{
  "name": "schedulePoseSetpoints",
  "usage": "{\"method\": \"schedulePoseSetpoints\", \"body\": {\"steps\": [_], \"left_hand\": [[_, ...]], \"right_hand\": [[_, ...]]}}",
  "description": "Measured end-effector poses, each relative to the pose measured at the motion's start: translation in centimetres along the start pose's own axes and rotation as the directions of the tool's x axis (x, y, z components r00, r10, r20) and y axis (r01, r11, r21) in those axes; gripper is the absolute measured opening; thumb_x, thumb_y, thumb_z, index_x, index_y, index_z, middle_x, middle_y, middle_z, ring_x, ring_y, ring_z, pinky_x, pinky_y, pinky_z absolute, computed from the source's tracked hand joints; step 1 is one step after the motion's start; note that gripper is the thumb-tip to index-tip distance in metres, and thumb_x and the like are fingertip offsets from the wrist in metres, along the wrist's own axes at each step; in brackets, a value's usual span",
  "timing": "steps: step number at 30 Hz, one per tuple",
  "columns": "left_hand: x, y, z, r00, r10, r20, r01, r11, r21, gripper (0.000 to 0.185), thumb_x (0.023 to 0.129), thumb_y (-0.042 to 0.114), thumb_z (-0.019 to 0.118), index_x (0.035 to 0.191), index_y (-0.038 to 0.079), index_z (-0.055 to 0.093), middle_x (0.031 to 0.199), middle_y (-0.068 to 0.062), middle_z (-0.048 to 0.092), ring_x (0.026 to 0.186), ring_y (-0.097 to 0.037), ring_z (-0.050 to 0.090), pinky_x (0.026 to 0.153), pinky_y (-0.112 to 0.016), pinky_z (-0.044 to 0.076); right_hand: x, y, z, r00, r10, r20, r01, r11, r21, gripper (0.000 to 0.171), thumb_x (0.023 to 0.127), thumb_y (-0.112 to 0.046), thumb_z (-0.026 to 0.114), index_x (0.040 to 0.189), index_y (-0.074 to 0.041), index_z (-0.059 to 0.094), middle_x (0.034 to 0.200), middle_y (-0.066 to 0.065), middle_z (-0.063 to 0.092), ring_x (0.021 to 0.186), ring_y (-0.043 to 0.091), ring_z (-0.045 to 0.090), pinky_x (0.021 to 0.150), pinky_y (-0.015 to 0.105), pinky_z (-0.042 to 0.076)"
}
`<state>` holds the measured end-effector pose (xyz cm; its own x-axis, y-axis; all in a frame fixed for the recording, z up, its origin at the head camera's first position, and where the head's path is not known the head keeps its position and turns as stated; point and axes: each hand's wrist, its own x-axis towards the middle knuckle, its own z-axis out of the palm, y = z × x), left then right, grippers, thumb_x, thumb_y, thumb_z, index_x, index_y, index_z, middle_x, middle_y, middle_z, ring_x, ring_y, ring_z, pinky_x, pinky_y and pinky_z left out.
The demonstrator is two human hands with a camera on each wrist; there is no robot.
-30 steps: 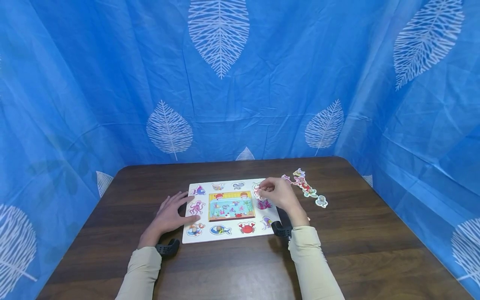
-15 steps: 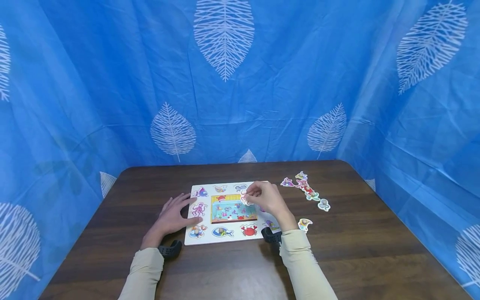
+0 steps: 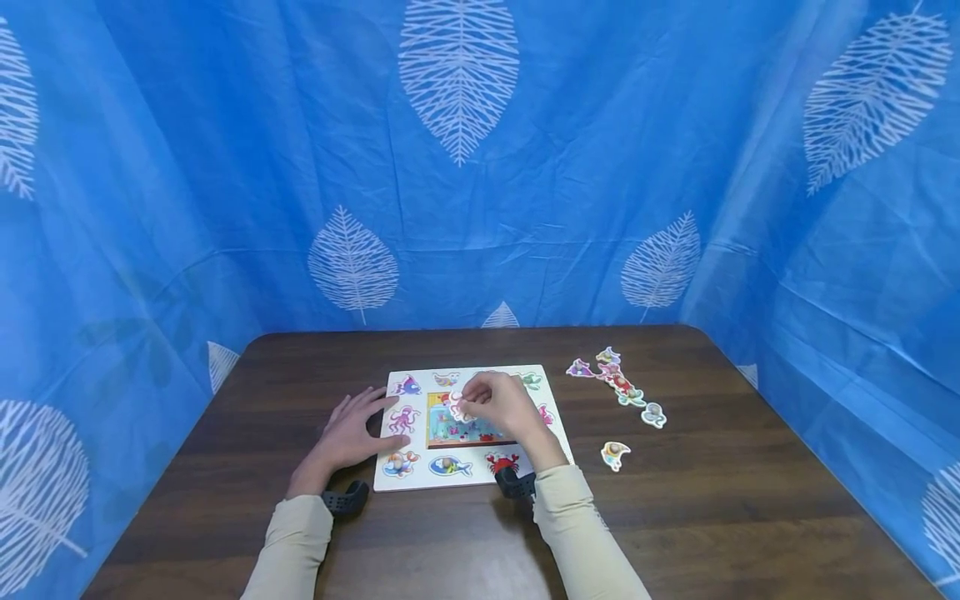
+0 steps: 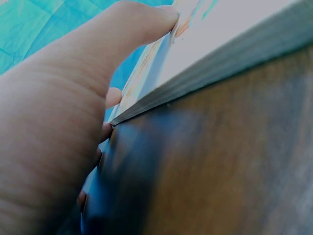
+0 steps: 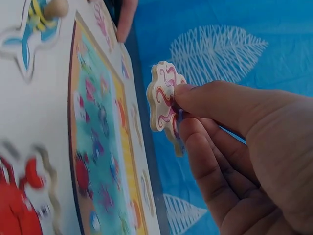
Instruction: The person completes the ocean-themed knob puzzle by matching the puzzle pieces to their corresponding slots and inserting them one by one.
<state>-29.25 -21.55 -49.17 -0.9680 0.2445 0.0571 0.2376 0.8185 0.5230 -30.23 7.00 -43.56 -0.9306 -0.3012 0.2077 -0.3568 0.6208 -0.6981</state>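
Note:
A white peg puzzle board [image 3: 472, 482] with sea-animal pictures lies on the table. Along its left side rests my left hand [image 3: 351, 435], fingers spread, with the thumb on the board's top beside the octopus picture [image 3: 403, 420]. My right hand [image 3: 508, 412] pinches an octopus puzzle piece [image 5: 165, 98] between thumb and fingers, raised over the aquarium picture [image 5: 100, 147] in the board's middle. Pink tentacles on a white scalloped edge show on the piece in the right wrist view. A fish piece with a wooden knob [image 5: 55, 9] sits in the board.
Several loose puzzle pieces [image 3: 609, 371] lie in a chain at the table's back right. A grey-and-white piece [image 3: 654, 414] ends that chain, and a yellow fish piece [image 3: 615, 454] lies nearer. A blue leaf-patterned curtain [image 3: 570, 208] surrounds the dark wooden table [image 3: 720, 500].
My right hand has carried the octopus piece left, from the board's upper right to over the aquarium picture. The yellow fish piece has come into view. My left hand stays at the board's edge.

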Motion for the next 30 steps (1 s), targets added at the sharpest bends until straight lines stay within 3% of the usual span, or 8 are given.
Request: {"method": "schedulePoseSetpoints", "body": {"steps": [12,20,30], "left_hand": [[0.0,-0.4,-0.1,1.0,-0.006,0.0,0.006,1.0,0.019,0.088,0.082,0.062,0.077,0.152,0.014,0.052,0.163,-0.023,0.037,0.153,-0.048,0.024,0.123,-0.069,0.011],[-0.1,-0.4,0.3,1.0,0.019,-0.016,-0.018,1.0,0.01,0.086,0.083,0.059,0.079,0.151,0.013,0.053,0.162,-0.022,0.039,0.153,-0.047,0.026,0.123,-0.07,0.011],[0.0,0.0,0.3,1.0,0.012,-0.028,-0.011,1.0,0.011,0.085,0.083,0.06,0.079,0.15,0.014,0.054,0.162,-0.02,0.039,0.154,-0.046,0.026,0.123,-0.07,0.01]], "right_hand": [[0.5,-1.2,2.6,0.998,-0.066,0.015,0.065,0.998,0.023,0.007,0.09,-0.015,0.082,0.094,-0.012,0.077,0.082,-0.005,0.074,0.073,0.004,0.066,0.073,0.025,0.056],[1.0,-1.8,4.3,0.998,-0.052,0.032,0.05,0.998,0.047,0.008,0.091,-0.016,0.081,0.096,-0.012,0.077,0.083,-0.005,0.074,0.073,0.004,0.065,0.07,0.024,0.056],[1.4,-2.2,5.7,0.999,-0.029,0.029,0.03,1.0,-0.009,0.009,0.09,-0.019,0.082,0.096,-0.013,0.078,0.085,-0.005,0.076,0.075,0.005,0.066,0.071,0.024,0.056]]}}
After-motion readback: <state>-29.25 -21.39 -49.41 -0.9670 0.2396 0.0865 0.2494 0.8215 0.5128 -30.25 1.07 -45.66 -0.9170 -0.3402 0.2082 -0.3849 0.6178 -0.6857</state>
